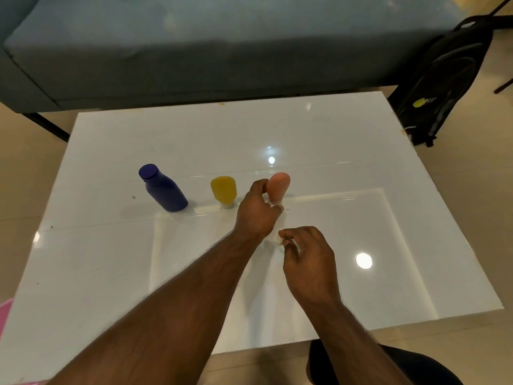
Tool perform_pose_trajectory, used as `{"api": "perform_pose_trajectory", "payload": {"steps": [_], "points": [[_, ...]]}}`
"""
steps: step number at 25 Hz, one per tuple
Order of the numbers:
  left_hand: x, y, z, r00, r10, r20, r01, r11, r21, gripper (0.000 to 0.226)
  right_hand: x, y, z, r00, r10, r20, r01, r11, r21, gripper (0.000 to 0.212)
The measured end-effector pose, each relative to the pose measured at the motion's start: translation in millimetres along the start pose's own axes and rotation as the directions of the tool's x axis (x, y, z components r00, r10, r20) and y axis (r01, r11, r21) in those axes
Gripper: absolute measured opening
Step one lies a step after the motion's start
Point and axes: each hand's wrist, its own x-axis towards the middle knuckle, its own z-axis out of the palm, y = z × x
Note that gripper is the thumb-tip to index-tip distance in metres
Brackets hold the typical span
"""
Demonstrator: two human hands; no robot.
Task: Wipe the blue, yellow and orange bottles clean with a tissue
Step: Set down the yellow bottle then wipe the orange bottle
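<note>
Forearms, both bare, enter from the bottom edge and cross the glossy white table (pixel 111 273) toward its middle.

Item, right hand (pixel 308 262): nearest of the two, low over the tabletop, fingers curled narrow; thumb and forefinger pinch a small white wad of tissue (pixel 278 239). Most of the wad is hidden by the fingers, so I can log only a small patch at the fingertips.

Item, left hand (pixel 256 211): reaching further out, fingers curled round the lower part of the orange bottle (pixel 278 187). I see the thumb against its left side and a fingertip showing at its base on the right. The bottle stands with its rounded end up; its cap end is covered by the hand.

Item, tissue relative to bottle: the wad sits just nearer to me than the bottle's base, close beneath the left hand and apart from the bottle.

Item, yellow bottle (pixel 223 189): just left of the left hand, standing on its pale cap, untouched.

Item, blue bottle (pixel 163 188): further left, upright, cap on, well apart from both hands.

Item, surroundings: dark sofa (pixel 194 51) beyond the table; black backpack (pixel 441 79) on the floor at far right.
</note>
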Motion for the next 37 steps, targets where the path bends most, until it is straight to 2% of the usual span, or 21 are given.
{"api": "perform_pose_trajectory", "payload": {"steps": [5,9,16,21,23,24,26,28,29,32,37], "points": [[4.3,6.3,0.0,1.000,0.021,-0.016,-0.020,1.000,0.014,0.037,2.2,4.1,0.4,0.998,-0.038,-0.043,0.038,0.999,0.002,0.016],[-10.8,0.6,-9.4,0.999,0.034,0.005,-0.034,0.999,-0.042,0.031,1.9,1.1,-3.7,0.997,-0.047,-0.066,0.049,0.999,0.017,0.015],[-87.7,-15.3,-47.8,0.988,-0.056,0.141,0.079,0.983,-0.163,0.051,-20.2,-32.0,-30.4,0.983,-0.105,-0.149,0.126,0.983,0.133,0.018],[-170.6,-18.0,-90.6,0.978,-0.085,0.189,0.137,0.950,-0.279,0.059,-66.6,-72.7,-45.4,0.982,-0.172,-0.080,0.186,0.958,0.218,0.023],[-199.1,-22.1,-105.2,0.976,-0.090,0.198,0.160,0.913,-0.376,0.063,-92.5,-88.1,-51.3,0.979,-0.202,-0.041,0.205,0.944,0.259,0.021],[-210.9,-23.5,-110.1,0.975,-0.101,0.198,0.182,0.875,-0.449,0.058,-104.5,-93.7,-53.6,0.977,-0.209,-0.028,0.209,0.939,0.273,0.020],[-234.8,-24.0,-117.8,0.970,-0.140,0.198,0.236,0.734,-0.637,0.048,-129.1,-102.6,-58.1,0.974,-0.227,-0.014,0.221,0.932,0.286,0.021],[-256.5,-24.5,-123.4,0.958,-0.189,0.216,0.287,0.593,-0.752,0.064,-152.9,-109.9,-60.8,0.966,-0.260,0.006,0.248,0.926,0.284,0.024],[-265.5,-26.0,-125.4,0.951,-0.209,0.226,0.306,0.556,-0.773,0.073,-163.2,-112.5,-61.2,0.959,-0.281,0.020,0.265,0.925,0.271,0.026],[-287.2,-28.2,-132.2,0.941,-0.232,0.247,0.332,0.493,-0.804,0.085,-183.4,-119.5,-63.5,0.941,-0.331,0.064,0.311,0.925,0.220,0.024],[-318.3,-32.0,-131.8,0.949,-0.205,0.237,0.308,0.463,-0.831,0.070,-200.7,-121.4,-68.4,0.933,-0.327,0.149,0.290,0.930,0.225,0.021]]}}
